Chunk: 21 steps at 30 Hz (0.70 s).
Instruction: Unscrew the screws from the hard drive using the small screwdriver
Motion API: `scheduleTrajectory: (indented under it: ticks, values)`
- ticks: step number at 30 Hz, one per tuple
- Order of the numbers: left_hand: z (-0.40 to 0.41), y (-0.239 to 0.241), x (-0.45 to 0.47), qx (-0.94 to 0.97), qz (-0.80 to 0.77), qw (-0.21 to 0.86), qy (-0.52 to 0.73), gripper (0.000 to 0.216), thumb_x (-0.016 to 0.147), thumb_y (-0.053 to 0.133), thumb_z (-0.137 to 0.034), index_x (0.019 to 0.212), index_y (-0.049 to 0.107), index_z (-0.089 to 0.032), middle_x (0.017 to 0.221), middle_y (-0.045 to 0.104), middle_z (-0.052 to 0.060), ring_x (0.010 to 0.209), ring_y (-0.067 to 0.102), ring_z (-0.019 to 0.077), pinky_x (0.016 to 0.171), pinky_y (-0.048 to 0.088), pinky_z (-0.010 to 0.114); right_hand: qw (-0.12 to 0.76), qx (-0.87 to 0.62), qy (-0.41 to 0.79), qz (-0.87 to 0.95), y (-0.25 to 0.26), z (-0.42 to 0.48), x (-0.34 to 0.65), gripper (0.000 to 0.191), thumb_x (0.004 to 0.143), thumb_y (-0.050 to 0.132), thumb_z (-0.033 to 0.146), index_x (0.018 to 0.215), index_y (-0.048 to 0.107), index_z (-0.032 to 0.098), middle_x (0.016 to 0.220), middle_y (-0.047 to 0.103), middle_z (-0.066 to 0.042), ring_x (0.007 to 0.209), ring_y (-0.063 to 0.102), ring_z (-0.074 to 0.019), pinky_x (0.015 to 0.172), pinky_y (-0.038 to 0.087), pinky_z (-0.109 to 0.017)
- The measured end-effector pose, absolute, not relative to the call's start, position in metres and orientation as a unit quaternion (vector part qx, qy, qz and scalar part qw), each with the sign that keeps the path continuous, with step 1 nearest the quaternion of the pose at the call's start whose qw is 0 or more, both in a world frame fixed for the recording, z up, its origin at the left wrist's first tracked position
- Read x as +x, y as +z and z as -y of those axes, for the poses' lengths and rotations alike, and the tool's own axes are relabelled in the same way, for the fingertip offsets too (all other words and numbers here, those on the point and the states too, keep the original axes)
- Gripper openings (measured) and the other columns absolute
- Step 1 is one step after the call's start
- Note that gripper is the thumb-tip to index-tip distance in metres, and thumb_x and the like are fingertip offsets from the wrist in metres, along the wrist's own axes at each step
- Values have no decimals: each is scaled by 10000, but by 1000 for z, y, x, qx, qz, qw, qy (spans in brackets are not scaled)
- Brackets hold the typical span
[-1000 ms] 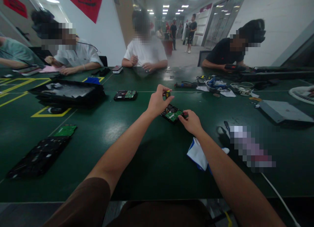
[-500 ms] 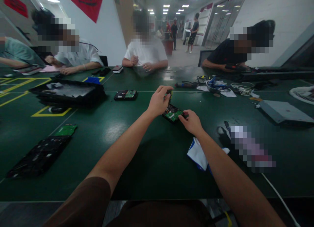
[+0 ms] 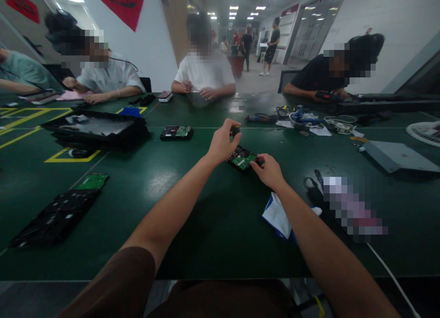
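A hard drive (image 3: 241, 159) with a green circuit board facing up lies on the dark green table (image 3: 213, 217). My left hand (image 3: 222, 143) is closed round the dark handle of a screwdriver (image 3: 235, 131), held upright over the drive's far end. Its tip is hidden behind my fingers. My right hand (image 3: 270, 171) grips the drive's near right corner with pinched fingers.
A second hard drive (image 3: 176, 133) lies further back. A black tray (image 3: 92, 128) and a black panel (image 3: 55, 219) with a green board (image 3: 92, 182) sit at left. A blue-white cloth (image 3: 279, 217) is near my right arm. A grey metal case (image 3: 395, 155) lies at right. Three people sit opposite.
My left hand has turned on the screwdriver handle; the yellow mark seen on it earlier is now covered by my fingers. My right hand and the drive have stayed put.
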<state>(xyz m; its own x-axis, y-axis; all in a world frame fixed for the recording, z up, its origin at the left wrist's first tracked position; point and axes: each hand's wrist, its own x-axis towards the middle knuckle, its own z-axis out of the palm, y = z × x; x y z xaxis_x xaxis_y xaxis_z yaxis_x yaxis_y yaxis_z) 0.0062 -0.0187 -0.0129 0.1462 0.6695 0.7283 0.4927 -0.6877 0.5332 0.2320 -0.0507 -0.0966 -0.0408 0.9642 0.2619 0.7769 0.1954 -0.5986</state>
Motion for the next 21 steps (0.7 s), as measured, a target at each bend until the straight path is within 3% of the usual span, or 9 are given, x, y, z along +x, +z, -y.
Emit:
scheduleTrajectory:
  ticks: [4, 10, 15, 21]
  values:
    - [21, -8, 6, 755, -388, 63, 525, 313, 890, 641, -89, 1164, 624, -237, 1211, 643, 89, 1083, 655, 211, 893, 593, 358, 319, -617, 149, 704, -97, 51, 232, 430, 929, 684, 475, 1247, 633, 189, 1192, 695, -126, 783, 672, -208, 789, 539, -390]
    - [18, -9, 4, 765, -393, 65, 507, 356, 901, 620, -71, 1214, 629, -242, 1182, 710, 83, 1108, 682, 234, 989, 563, 413, 328, -614, 144, 704, -101, 49, 232, 434, 922, 693, 465, 1244, 641, 178, 1192, 693, -131, 801, 676, -210, 795, 538, -386]
    - [18, -11, 4, 755, -403, 108, 505, 359, 935, 641, -163, 1279, 592, -251, 1157, 752, 83, 1026, 737, 236, 938, 569, 403, 325, -613, 138, 706, -102, 48, 233, 434, 926, 685, 470, 1245, 649, 179, 1172, 700, -131, 888, 682, -238, 817, 531, -387]
    - [21, -9, 7, 698, -418, 162, 558, 385, 824, 840, -331, 1101, 587, -247, 1030, 759, 52, 894, 742, 211, 830, 566, 354, 316, -615, 136, 710, -99, 49, 233, 428, 935, 679, 475, 1238, 645, 175, 1186, 697, -128, 887, 683, -233, 807, 529, -379]
